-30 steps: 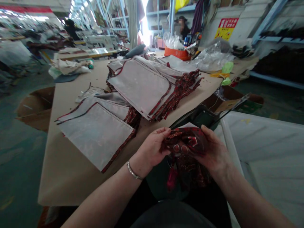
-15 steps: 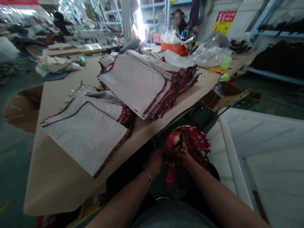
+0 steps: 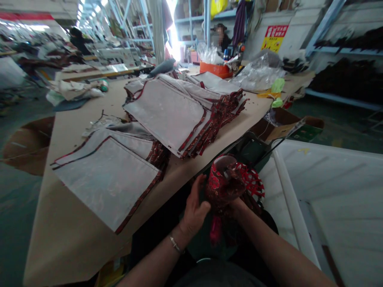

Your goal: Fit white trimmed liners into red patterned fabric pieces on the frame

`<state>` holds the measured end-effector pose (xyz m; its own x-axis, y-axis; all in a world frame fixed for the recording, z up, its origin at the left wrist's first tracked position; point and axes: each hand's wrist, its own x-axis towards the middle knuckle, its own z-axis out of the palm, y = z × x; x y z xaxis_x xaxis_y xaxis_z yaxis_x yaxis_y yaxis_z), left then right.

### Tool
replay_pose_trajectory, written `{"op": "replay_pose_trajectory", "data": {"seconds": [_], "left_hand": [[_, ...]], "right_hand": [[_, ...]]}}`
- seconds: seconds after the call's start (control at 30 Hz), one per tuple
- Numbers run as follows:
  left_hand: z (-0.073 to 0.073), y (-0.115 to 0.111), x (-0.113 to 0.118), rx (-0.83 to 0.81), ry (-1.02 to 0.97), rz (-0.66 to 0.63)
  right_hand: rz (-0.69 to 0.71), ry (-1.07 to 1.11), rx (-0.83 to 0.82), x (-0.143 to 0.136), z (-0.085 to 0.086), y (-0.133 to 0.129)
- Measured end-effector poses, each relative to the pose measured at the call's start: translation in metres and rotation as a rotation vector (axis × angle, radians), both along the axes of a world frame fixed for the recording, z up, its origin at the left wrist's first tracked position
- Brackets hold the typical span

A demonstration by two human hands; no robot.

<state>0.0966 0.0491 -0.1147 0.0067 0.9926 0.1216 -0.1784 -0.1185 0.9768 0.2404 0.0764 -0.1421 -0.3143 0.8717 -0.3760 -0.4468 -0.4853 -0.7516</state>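
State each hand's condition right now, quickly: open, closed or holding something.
Left hand: open, beside the red patterned cloth.
Right hand: at the cloth, partly hidden; grip cannot be told.

1. The right hand (image 3: 238,207) is partly hidden by the cloth (image 3: 220,185).
2. The bin (image 3: 344,179) is cut off by the right and bottom edges.
3. Small print on the sign (image 3: 274,38) cannot be read.

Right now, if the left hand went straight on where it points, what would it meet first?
Probably the near edge of the brown table, though depth is unclear: the left hand might pass below it.
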Motion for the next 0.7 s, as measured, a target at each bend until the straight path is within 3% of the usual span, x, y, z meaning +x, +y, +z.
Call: {"op": "replay_pose_trajectory", "data": {"seconds": [0.1, 0.17, 0.27, 0.37, 0.43, 0.5, 0.57, 0.63, 0.7], "left_hand": [[0.030, 0.008, -0.002, 0.005, 0.142, 0.097], [0.036, 0.017, -0.004, -0.008, 0.108, 0.231], [0.020, 0.019, -0.014, -0.116, -0.015, 0.308], [-0.007, 0.005, -0.029, -0.298, -0.105, 0.265], [-0.015, -0.004, -0.037, -0.321, -0.094, 0.245], [-0.009, -0.006, -0.041, -0.255, -0.017, 0.217], [0.008, -0.003, -0.041, -0.167, 0.071, 0.171], [0.030, 0.002, -0.037, -0.078, 0.160, 0.086], [0.052, 0.003, -0.034, 0.065, 0.272, 0.038]], "right_hand": [[0.010, 0.025, -0.018, 0.004, 0.005, 0.001], [0.035, -0.010, -0.035, 0.008, 0.000, 0.005], [0.045, -0.117, -0.070, 0.018, -0.020, 0.006], [-0.022, -0.254, -0.057, 0.030, -0.042, 0.001], [-0.089, -0.336, -0.011, 0.036, -0.046, -0.002], [-0.077, -0.338, 0.104, 0.039, -0.037, -0.001], [0.039, -0.272, 0.269, 0.038, -0.017, 0.005], [0.153, -0.222, 0.400, 0.035, 0.014, 0.016], [0.095, -0.203, 0.470, 0.034, 0.052, 0.028]]}}
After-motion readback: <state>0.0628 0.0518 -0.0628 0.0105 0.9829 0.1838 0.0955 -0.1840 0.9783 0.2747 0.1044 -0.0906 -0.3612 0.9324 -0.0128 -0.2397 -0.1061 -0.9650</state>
